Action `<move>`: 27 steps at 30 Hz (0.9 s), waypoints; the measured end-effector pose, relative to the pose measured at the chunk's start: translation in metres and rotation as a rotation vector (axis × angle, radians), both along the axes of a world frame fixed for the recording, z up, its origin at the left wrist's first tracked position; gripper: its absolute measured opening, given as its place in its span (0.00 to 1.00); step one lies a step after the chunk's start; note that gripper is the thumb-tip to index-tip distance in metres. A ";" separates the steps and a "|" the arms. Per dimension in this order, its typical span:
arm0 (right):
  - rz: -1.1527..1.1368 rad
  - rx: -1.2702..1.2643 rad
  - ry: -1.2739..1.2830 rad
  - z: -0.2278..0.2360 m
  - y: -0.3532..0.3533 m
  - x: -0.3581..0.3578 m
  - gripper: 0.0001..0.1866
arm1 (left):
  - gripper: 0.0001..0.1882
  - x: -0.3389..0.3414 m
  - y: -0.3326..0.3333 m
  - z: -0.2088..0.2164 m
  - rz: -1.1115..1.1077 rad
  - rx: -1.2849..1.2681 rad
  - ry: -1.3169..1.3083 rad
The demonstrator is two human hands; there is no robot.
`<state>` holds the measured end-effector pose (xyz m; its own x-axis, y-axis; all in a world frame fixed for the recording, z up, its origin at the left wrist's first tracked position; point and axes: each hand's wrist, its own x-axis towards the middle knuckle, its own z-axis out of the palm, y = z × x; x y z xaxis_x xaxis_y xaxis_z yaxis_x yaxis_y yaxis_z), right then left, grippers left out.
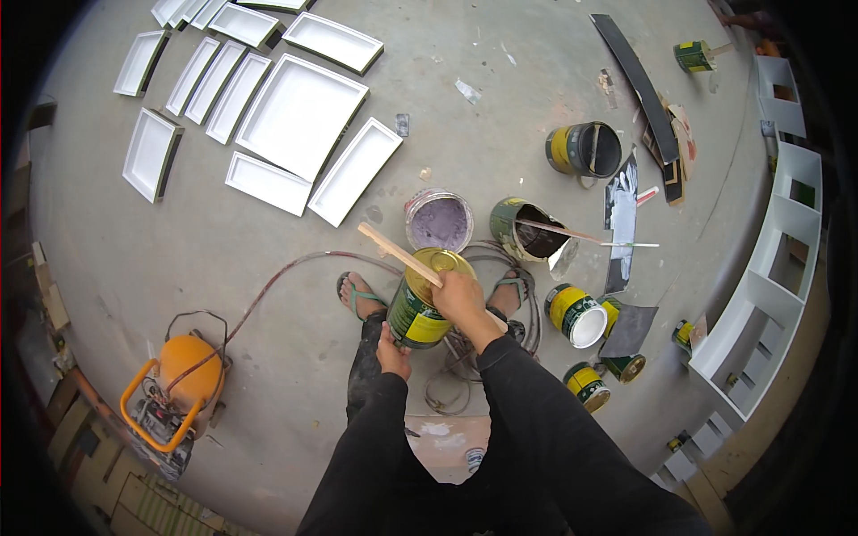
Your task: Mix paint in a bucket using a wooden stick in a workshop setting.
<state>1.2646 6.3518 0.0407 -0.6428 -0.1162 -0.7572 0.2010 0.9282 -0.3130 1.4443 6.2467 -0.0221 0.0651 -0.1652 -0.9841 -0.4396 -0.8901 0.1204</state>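
A green and yellow paint can with a gold lid is tilted in front of me, between my feet. My left hand grips its lower side, fingers partly hidden by the can. Closed around a flat wooden stick, my right hand is over the lid's right edge; the stick slants across the lid toward the upper left. Just beyond the can stands an open pail of greyish-purple paste. Right of that pail, a dark-stained can has a long thin stick lying across its mouth.
White-painted trays cover the floor at the far left. An orange compressor stands at left, its hose running to coils by my feet. At right are several cans, dark boards and a white shelf frame.
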 end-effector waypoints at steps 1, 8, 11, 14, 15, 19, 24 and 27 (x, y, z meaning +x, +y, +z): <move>0.001 0.006 0.008 -0.001 0.000 0.000 0.12 | 0.17 -0.001 -0.001 0.001 -0.001 -0.001 0.000; -0.004 -0.007 0.004 -0.004 -0.001 0.003 0.12 | 0.23 0.012 -0.007 -0.007 -0.075 0.030 0.045; 0.000 -0.009 -0.009 -0.002 -0.001 0.004 0.12 | 0.24 0.015 -0.007 -0.009 -0.073 0.027 0.035; 0.004 -0.006 -0.006 -0.004 0.000 0.007 0.12 | 0.24 0.016 -0.007 -0.009 -0.084 0.038 0.037; -0.005 -0.022 0.027 -0.005 0.001 0.009 0.13 | 0.25 0.016 -0.006 -0.008 -0.099 0.043 0.040; -0.028 -0.032 0.046 -0.005 0.001 0.013 0.13 | 0.25 0.016 -0.005 -0.007 -0.094 0.044 0.049; -0.022 -0.059 0.062 0.002 0.003 0.014 0.12 | 0.24 0.015 -0.003 -0.011 -0.095 0.052 0.033; 0.004 -0.076 0.062 0.014 0.004 0.017 0.11 | 0.18 0.011 -0.003 -0.013 -0.038 0.026 0.025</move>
